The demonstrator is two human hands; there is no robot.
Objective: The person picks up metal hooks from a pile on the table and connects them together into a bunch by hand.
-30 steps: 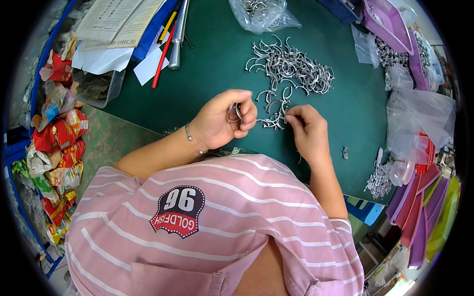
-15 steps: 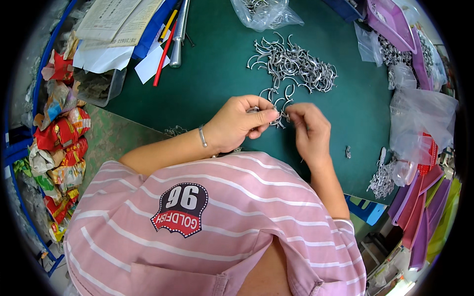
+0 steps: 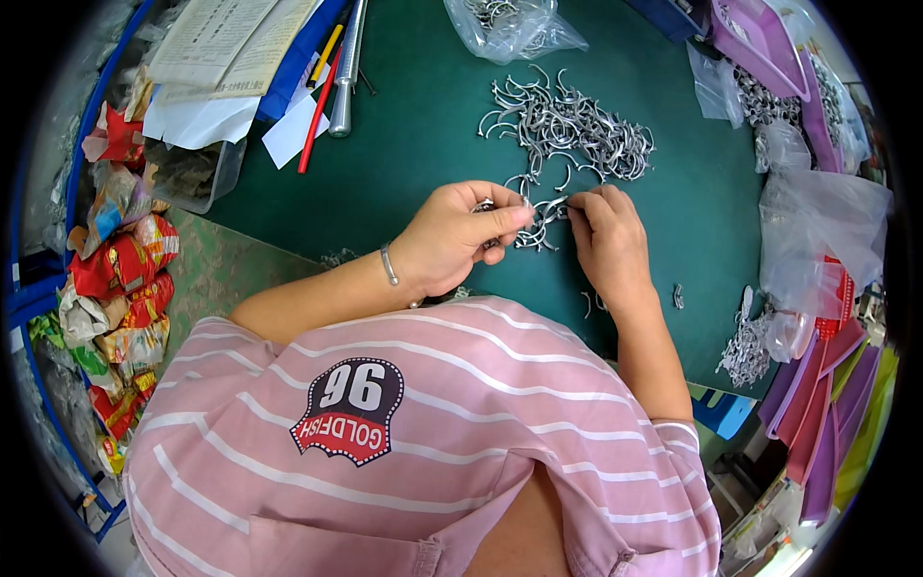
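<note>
On the green tabletop, my left hand is closed, thumb pressed against its curled fingers. It grips curved metal pieces, grey and C-shaped, partly hidden by the fingers. My right hand is closed in a pinch, its fingertips at the end of a curved piece between the hands. A small cluster of similar pieces lies just below that piece. Beyond both hands spreads a larger heap of the same curved metal pieces.
A clear bag of metal parts lies at the far edge. Papers, a red pen and a metal rod are at the far left. To the right are small parts, plastic bags and a purple basket.
My right fingertips have moved slightly up and right. My left hand has shifted a little left. More of the cluster between them shows, as do small pieces beside my right wrist.
</note>
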